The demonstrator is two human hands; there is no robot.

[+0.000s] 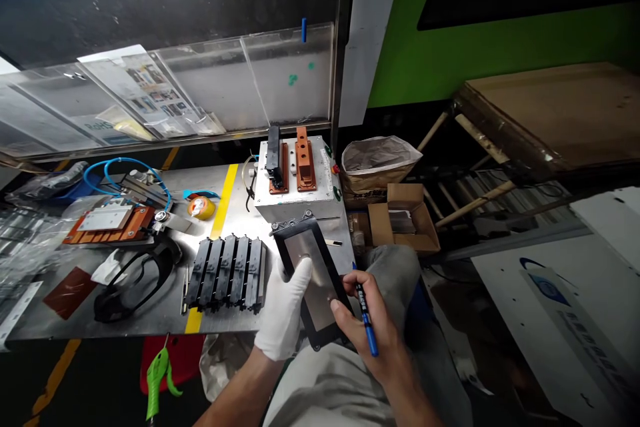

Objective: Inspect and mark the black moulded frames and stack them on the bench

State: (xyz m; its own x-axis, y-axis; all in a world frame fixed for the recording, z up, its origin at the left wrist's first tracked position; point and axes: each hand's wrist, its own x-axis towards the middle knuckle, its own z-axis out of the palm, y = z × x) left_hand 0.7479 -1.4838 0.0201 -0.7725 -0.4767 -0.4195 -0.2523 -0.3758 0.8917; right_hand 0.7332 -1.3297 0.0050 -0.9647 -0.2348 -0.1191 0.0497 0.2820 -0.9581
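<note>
My left hand (pixel 281 307), in a white glove, grips a black rectangular frame with a grey metallic panel (pixel 315 273) from its left side, thumb lying on the panel. Bare, my right hand (pixel 373 320) holds the frame's lower right edge, with its thumb on the panel. Between the fingers of that same hand is a blue marker pen (pixel 367 323). The frame is tilted above my lap at the table's front edge. To its left, several black ribbed plastic parts (pixel 227 273) lie side by side on the metal table (pixel 280 260).
Behind the frame stands a white fixture box (pixel 295 207) with orange and black blocks on top. Further left are an orange fixture (pixel 110 223), a tape roll (pixel 201 207) and a black strap (pixel 135 283). A green air gun (pixel 159 377) hangs below; a cardboard box (pixel 425 227) stands right.
</note>
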